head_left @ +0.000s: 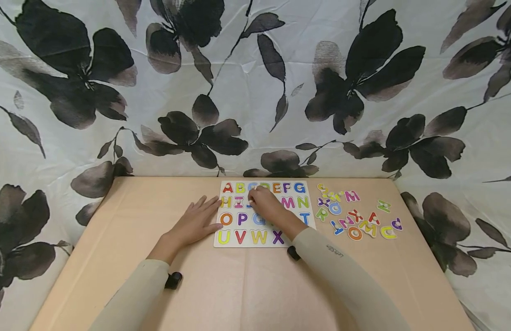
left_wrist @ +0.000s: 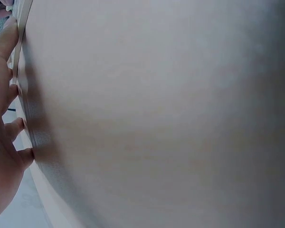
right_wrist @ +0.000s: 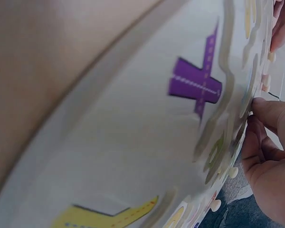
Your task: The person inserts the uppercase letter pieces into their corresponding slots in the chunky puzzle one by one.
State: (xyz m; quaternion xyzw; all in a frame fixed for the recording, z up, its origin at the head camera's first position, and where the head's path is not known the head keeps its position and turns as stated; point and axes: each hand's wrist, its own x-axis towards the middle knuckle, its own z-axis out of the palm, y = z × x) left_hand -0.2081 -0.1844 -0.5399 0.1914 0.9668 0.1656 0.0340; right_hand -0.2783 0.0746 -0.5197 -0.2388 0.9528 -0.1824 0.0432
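A white alphabet puzzle board (head_left: 264, 243) with colourful letters lies on the table. My left hand (head_left: 195, 219) rests at its left edge with the fingers spread and fairly straight. In the left wrist view the fingertips of the left hand (left_wrist: 4, 128) touch down along the board's side. My right hand (head_left: 269, 206) is over the upper middle of the board, fingers curled down. In the right wrist view the thumb and forefinger of the right hand (right_wrist: 270, 137) pinch at a letter piece on the board; the fingers hide which letter it is. Pegs (right_wrist: 233, 172) stand up from nearby letters.
Loose letter pieces lie scattered right of the board, among them an orange O (head_left: 355, 233), a yellow C (head_left: 388, 232) and a pink M (head_left: 352, 196). A floral cloth (head_left: 255, 92) hangs behind the tan table (head_left: 239, 289).
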